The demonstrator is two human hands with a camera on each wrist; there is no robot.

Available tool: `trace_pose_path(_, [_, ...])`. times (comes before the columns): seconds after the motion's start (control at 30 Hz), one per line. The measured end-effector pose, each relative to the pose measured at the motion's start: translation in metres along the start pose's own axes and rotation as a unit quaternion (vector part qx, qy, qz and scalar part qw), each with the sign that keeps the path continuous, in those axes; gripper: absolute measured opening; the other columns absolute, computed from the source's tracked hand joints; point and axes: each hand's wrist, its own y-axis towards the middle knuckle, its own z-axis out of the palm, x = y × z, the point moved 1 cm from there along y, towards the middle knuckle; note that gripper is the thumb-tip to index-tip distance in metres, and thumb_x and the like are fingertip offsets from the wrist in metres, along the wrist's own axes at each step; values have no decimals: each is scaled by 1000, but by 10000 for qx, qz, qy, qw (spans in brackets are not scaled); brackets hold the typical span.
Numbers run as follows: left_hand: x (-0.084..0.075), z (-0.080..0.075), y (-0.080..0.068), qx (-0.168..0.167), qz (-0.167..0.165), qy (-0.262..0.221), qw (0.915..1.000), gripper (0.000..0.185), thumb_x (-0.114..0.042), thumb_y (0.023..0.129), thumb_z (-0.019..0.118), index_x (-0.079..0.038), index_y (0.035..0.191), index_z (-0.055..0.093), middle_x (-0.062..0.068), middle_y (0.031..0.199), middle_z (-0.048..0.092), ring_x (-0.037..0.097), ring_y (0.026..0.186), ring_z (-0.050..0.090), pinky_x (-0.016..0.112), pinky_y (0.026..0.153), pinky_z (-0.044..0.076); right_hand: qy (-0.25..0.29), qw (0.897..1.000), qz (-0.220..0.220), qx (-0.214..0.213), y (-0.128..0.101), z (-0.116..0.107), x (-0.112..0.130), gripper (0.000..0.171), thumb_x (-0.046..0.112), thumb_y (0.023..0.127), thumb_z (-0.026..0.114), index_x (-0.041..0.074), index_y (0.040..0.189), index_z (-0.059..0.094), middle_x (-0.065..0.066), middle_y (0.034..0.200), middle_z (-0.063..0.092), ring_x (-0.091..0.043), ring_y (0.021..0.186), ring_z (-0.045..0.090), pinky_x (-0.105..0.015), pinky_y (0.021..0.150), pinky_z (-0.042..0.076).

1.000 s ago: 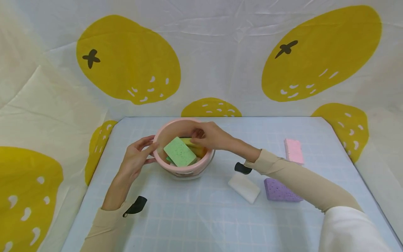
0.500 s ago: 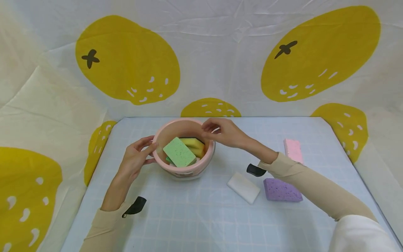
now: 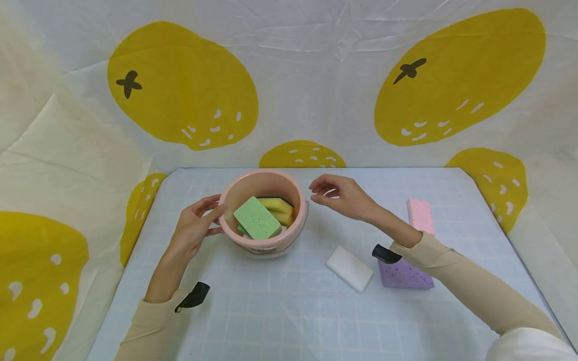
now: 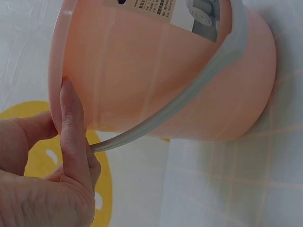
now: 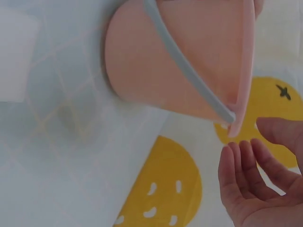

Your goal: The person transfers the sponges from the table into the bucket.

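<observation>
A pink bucket (image 3: 295, 235) with a grey handle (image 4: 175, 106) stands upright at the table's back left. In it lie a green sponge (image 3: 257, 218) and a yellow sponge with a dark backing (image 3: 281, 206); other pieces beneath are mostly hidden. My left hand (image 3: 191, 225) pinches the bucket's left rim, thumb on one side and fingers on the other, as the left wrist view shows. To the right of the bucket, apart from it, my right hand (image 3: 340, 195) hovers with loosely bent fingers and nothing between them.
On the table (image 3: 271, 311), right of the bucket, lie a white sponge (image 3: 349, 268), a purple sponge (image 3: 404, 275) partly under the right forearm, and a pink sponge (image 3: 421, 215) farther back. A lemon-print cloth (image 3: 316, 75) hangs behind the table.
My right hand has come out of the bucket and moved right, away from its rim, leaving the yellow sponge inside. The left hand has stayed at the rim.
</observation>
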Motion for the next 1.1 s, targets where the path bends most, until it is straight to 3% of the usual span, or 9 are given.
trace_pose_path(0.27, [1, -1, 0, 96, 176, -208, 9996, 56, -26, 100, 69, -7, 150, 51, 13, 139, 50, 7, 82, 61, 26, 72, 63, 143, 9997, 195, -60, -17, -5, -14, 24, 15, 97, 74, 4, 117, 69, -11, 112, 70, -21, 102, 67, -39, 92, 59])
trace_pose_path(0.5, [1, 0, 0, 31, 121, -219, 9997, 55, -27, 100, 70, -8, 149, 52, 13, 140, 50, 7, 82, 62, 27, 72, 63, 94, 9992, 389, -66, -34, -5, -30, 26, 17, 97, 73, 3, 118, 68, -13, 113, 70, -21, 102, 67, -40, 93, 59])
trace_pose_path(1.1, [3, -1, 2, 87, 161, -280, 9994, 57, -26, 100, 70, -8, 150, 51, 12, 139, 50, 6, 81, 63, 27, 71, 63, 199, 9985, 514, 17, -70, 14, -65, 27, 18, 98, 73, 3, 119, 67, -14, 113, 70, -22, 102, 67, -43, 95, 58])
